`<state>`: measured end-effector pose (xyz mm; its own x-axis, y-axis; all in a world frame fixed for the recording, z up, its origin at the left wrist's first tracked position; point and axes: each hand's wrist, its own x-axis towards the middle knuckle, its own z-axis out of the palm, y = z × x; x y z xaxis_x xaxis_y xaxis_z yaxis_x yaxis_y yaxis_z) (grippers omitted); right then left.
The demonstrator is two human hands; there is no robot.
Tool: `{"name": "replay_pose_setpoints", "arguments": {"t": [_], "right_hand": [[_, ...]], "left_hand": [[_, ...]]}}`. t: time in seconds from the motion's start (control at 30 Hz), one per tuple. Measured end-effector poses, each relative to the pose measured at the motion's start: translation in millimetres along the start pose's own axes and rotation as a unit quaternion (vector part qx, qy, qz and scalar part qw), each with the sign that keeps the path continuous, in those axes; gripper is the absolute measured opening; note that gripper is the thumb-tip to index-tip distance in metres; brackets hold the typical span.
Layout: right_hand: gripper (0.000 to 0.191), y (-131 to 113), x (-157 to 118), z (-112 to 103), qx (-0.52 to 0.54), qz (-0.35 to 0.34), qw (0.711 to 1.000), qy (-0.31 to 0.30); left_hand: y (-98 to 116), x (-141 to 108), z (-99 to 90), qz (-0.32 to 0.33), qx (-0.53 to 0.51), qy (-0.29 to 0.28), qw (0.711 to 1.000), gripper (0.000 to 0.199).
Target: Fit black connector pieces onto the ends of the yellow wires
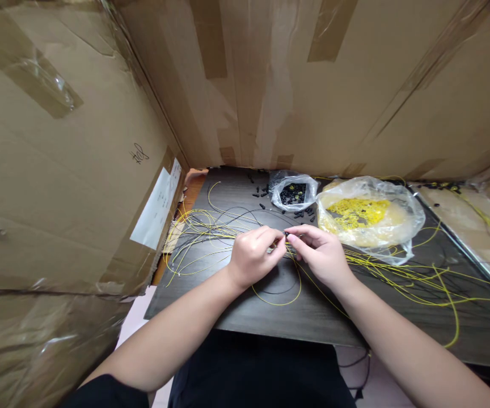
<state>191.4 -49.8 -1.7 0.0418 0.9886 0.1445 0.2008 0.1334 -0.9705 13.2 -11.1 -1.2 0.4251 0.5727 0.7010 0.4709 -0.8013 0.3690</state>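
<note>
My left hand (257, 254) and my right hand (318, 252) meet fingertip to fingertip over the middle of the dark table. Between thumb and forefinger, my right hand pinches a small black connector piece (287, 234). The left fingers are pinched together right beside it; what they grip is mostly hidden, though thin wires come out near them. Yellow and black wires (205, 226) fan out to the left of my hands. More yellow wires (381, 269) spread out to the right, under and past my right wrist.
A plastic bag of small black parts (292, 194) stands at the back, with loose black pieces (299, 215) around it. Right of it sits a larger clear bag of small yellow parts (358, 212). Cardboard walls (262, 85) enclose the dark table (266, 323) behind and on the left.
</note>
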Motion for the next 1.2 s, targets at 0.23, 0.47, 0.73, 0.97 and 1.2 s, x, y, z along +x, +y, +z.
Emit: {"name": "replay_pose_setpoints", "arguments": {"t": [0.23, 0.47, 0.73, 0.97, 1.2], "right_hand": [[0.031, 1.6, 0.8, -1.5, 0.001, -0.007, 1.000, -0.004], [0.028, -1.3, 0.3, -1.2, -0.005, -0.010, 1.000, -0.009], [0.026, -0.1, 2.3, -4.1, -0.038, -0.040, 0.998, -0.004], [0.031, -4.3, 2.8, -4.9, -0.005, -0.001, 1.000, 0.016], [0.033, -5.0, 2.4, -3.5, -0.007, 0.010, 1.000, 0.021]], "left_hand": [[-0.1, -0.8, 1.0, -0.005, -0.011, 0.014, 1.000, 0.008], [-0.9, 0.7, 1.9, 0.003, -0.015, 0.013, 1.000, 0.009], [-3.3, 1.5, 3.1, 0.004, -0.032, -0.011, 0.999, 0.009], [-5.6, 6.1, 0.3, -0.005, -0.058, -0.017, 0.998, 0.012], [-4.7, 5.8, -2.2, -0.006, -0.051, -0.020, 0.998, 0.010]]}}
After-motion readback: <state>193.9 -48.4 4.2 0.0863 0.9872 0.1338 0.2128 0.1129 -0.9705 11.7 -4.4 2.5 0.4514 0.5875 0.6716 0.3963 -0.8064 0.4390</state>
